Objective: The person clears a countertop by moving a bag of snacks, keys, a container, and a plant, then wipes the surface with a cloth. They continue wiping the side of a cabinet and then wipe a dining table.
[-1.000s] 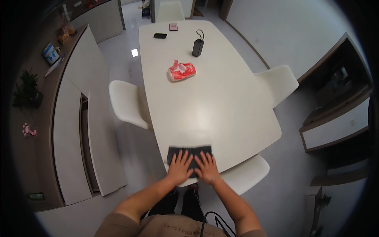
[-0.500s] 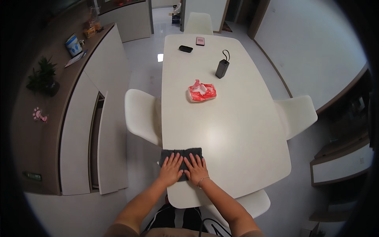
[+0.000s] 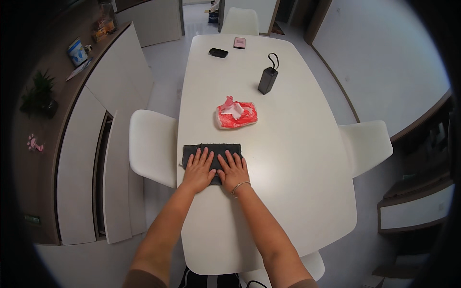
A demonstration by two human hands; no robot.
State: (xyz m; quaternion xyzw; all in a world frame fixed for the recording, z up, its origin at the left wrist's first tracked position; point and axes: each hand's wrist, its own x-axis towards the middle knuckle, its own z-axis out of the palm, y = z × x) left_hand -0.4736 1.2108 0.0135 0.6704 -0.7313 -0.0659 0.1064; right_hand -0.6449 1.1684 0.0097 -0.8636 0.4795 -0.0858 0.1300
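Observation:
A dark grey cloth lies folded flat on the white table, along its left edge. My left hand presses on the cloth's left half, its fingers spread and pointing away from me. Beside it, my right hand rests flat on the right half, fingers also spread; a bracelet circles that wrist. Both thumbs nearly meet over the cloth's middle. Just beyond the cloth sits a red and white soft pack of tissues, one tissue sticking up from its top.
Farther back on the table are a dark grey box-shaped device with a loop strap, a black phone-like object and a pink-faced phone. White chairs stand at the left, right and far end. A cabinet lines the left.
Both hands have slid the cloth forward along the table's left edge, closer to the tissue pack. My view has shifted forward too. The things on the table stay in place.

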